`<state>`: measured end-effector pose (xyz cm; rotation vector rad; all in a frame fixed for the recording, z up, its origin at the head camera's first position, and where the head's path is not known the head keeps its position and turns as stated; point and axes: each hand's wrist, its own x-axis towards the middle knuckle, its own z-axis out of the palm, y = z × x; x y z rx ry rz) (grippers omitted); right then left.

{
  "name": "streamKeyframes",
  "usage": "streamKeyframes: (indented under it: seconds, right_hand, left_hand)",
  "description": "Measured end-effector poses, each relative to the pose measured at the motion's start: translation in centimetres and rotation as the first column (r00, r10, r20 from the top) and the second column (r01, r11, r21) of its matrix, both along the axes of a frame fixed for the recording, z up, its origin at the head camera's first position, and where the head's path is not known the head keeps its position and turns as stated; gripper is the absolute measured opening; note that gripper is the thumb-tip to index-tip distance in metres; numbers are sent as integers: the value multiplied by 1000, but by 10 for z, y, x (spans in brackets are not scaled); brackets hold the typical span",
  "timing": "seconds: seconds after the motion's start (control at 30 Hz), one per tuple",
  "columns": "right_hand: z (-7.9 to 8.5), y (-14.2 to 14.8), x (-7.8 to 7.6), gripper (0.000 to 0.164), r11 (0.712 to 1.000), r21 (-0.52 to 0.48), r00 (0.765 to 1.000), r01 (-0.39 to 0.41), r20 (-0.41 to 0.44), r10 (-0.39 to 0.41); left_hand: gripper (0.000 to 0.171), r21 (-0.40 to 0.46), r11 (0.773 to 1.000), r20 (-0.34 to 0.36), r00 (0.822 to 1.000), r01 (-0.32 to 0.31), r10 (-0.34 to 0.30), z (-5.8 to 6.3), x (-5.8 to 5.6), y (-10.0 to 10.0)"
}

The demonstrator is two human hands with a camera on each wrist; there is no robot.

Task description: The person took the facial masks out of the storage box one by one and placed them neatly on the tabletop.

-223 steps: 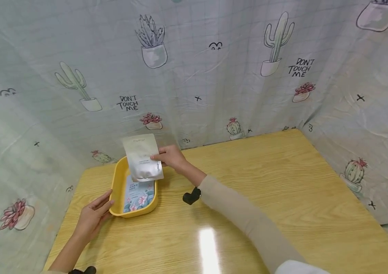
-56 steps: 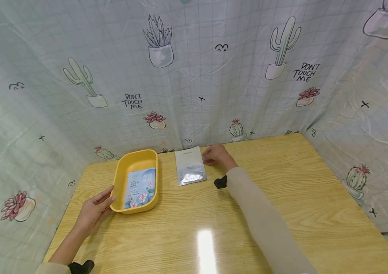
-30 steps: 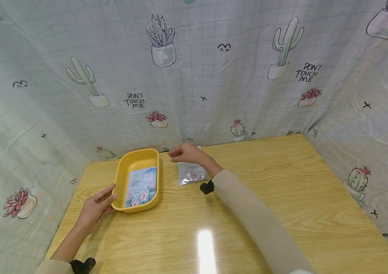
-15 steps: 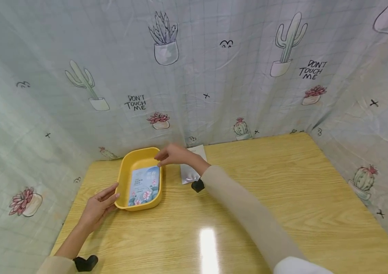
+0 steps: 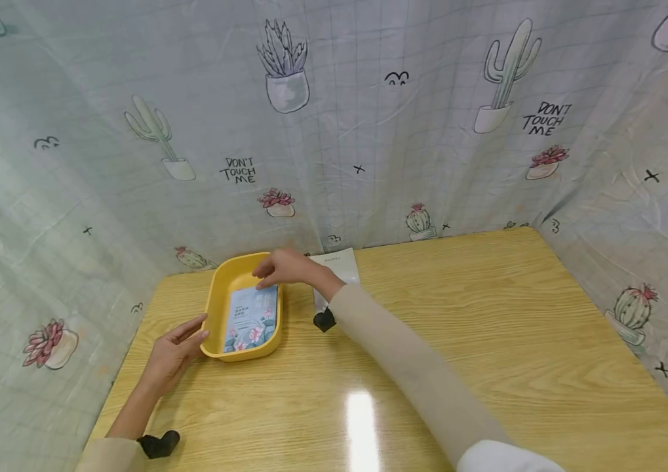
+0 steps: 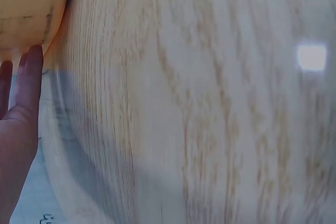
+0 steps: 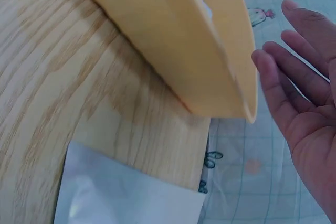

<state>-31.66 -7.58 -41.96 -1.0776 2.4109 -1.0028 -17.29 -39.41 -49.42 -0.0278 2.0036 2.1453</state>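
A yellow plastic bin point(image 5: 216, 321) stands at the table's back left. Inside lies a blue packet point(image 5: 249, 321) printed with pink flowers. My left hand point(image 5: 168, 357) touches the bin's left rim; in the left wrist view its fingers point(image 6: 32, 72) are straight against the bin's wall. Over the bin's back right corner reaches my right hand point(image 5: 289, 267), fingers loosely bent, thumb near the packet's top edge. The right wrist view shows nothing between those fingers point(image 7: 270, 77). To the bin's right, a silver-white pouch point(image 5: 342, 262) lies flat, partly covered by my right wrist.
The wooden table point(image 5: 457, 328) extends to the right. A curtain point(image 5: 345, 118) with cactus prints hangs along its back and sides. A black strap mount point(image 5: 324, 320) sits on my right wrist, another mount point(image 5: 159, 444) on my left.
The silver-white pouch went from above the bin to the table on its right. My right hand let it go and moved left, back over the bin. The left hand stayed at the rim.
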Motion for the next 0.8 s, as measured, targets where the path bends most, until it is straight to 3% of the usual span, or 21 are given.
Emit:
streamKeyframes:
  seconds: [0.33,0.6,0.8]
  right_hand:
    - [0,-21,-1,42,999,46,999,-9,35,7]
    - [-9,-42,-11,40,991,131,999,-12,-39,17]
    - [-9,-48,-12,38,984,176,1000,27,-17,-24]
  left_hand:
    - [47,-26,1000,-12,1000,-11,10,-3,-1,0]
    - [47,-57,998,16,1000,-22,23,1,-1,-4]
    - [51,-48,999,43,999,-20,22,2,-3,-2]
